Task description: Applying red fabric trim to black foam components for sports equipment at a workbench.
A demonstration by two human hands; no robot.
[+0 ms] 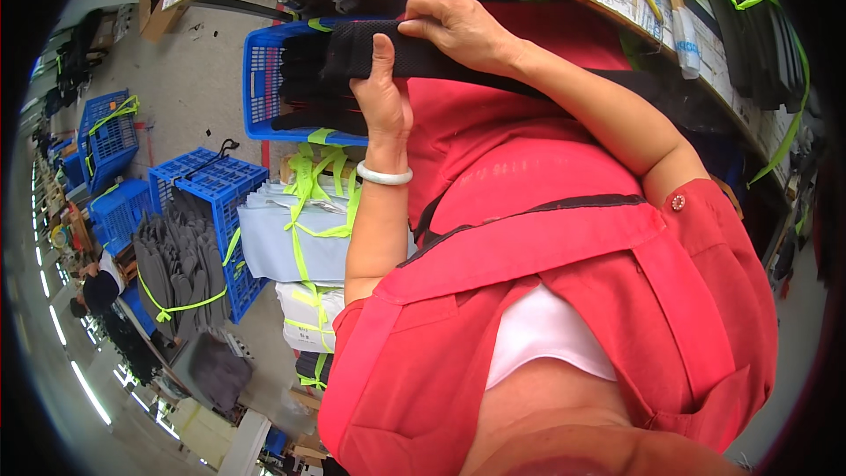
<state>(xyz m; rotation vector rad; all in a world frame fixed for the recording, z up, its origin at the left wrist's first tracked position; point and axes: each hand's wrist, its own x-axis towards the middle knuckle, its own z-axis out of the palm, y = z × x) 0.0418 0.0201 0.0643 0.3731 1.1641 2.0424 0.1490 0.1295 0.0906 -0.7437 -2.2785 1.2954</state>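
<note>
Both hands, left hand (381,92) and right hand (458,31), clamp a black mesh piece (370,48) at twelve o'clock, stretched flat above the blue crate (257,88), seemingly for inspection.

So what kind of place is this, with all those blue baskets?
Probably a workshop or small factory that makes things from cut fabric. Both hands hold a black mesh piece over a blue basket, and bundles of grey cut pieces tied with yellow-green tape sit nearby.
</note>
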